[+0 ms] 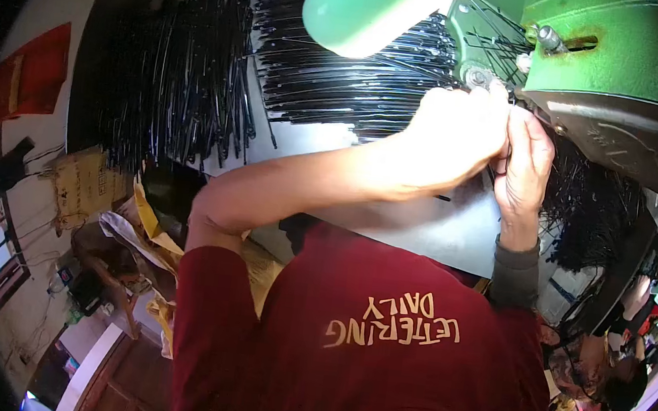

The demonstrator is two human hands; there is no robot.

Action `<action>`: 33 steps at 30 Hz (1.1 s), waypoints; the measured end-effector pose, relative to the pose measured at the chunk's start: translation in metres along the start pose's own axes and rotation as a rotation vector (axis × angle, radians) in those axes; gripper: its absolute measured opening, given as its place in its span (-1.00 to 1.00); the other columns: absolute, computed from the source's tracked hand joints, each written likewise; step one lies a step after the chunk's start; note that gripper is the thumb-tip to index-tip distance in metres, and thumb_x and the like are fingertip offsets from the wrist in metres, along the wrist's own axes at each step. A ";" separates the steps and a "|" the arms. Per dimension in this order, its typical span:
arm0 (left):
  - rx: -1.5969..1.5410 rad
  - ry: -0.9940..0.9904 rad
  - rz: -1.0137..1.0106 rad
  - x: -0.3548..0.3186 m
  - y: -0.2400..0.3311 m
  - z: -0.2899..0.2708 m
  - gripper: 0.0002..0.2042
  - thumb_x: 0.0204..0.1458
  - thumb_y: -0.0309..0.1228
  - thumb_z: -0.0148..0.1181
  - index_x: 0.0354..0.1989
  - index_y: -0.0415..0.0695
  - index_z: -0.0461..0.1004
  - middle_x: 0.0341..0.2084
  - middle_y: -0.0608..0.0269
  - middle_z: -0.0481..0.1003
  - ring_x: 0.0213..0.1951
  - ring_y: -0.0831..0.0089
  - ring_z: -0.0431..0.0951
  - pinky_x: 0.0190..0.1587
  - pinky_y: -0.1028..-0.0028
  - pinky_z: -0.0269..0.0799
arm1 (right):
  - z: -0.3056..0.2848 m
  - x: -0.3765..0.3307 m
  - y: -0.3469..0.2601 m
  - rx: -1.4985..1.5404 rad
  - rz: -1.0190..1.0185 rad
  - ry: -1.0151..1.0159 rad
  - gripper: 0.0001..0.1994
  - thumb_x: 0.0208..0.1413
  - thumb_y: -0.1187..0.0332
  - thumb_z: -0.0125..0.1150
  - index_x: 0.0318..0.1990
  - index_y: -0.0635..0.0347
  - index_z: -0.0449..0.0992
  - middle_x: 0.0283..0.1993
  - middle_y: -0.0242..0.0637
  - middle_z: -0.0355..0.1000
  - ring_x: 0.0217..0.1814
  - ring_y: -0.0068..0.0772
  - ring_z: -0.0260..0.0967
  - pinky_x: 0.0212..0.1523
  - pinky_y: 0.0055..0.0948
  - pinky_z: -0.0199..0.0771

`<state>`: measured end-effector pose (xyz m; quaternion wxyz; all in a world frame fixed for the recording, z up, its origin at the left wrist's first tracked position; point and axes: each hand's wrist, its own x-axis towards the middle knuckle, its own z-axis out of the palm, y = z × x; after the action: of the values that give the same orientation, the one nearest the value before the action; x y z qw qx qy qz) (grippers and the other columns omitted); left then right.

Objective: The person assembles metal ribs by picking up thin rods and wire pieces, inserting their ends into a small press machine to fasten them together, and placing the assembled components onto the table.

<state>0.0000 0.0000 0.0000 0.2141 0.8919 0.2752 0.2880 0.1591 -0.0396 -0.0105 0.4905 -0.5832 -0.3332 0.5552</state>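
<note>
My left hand (450,134) and my right hand (528,158) meet, fingers closed, at the underside of a green machine (616,67). Their fingertips pinch at thin black rods (516,105) where these meet the machine, beside a metal bolt (479,78). My hands hide most of the gripped part. My bare left forearm crosses the grey table (439,229) from the left. My right wrist wears a grey cuff. A pale green rounded handle (366,9) juts out above my left hand.
Piles of thin black rods lie on the table: a fanned bundle (342,78) at the back, a darker heap (180,94) to the left, more (586,204) on the right. Cardboard and paper scraps (87,184) lie at lower left, and another person (627,381) sits at lower right.
</note>
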 end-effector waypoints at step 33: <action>0.013 0.257 -0.132 -0.025 -0.018 -0.001 -0.56 -0.18 -0.64 0.14 -0.01 -0.19 0.38 -0.57 0.19 0.37 -0.58 0.32 0.40 -0.56 0.44 0.35 | 0.014 -0.037 0.013 -0.548 -0.266 0.000 -0.94 0.09 0.51 0.07 -0.32 0.32 0.37 -0.46 -0.23 0.38 -0.55 -0.62 0.33 -0.59 -0.61 0.29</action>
<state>-0.0249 -0.0014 -0.0190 0.1900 0.8290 0.3602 0.3834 0.1379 -0.0751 -0.0093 0.3834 -0.6449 -0.5439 0.3758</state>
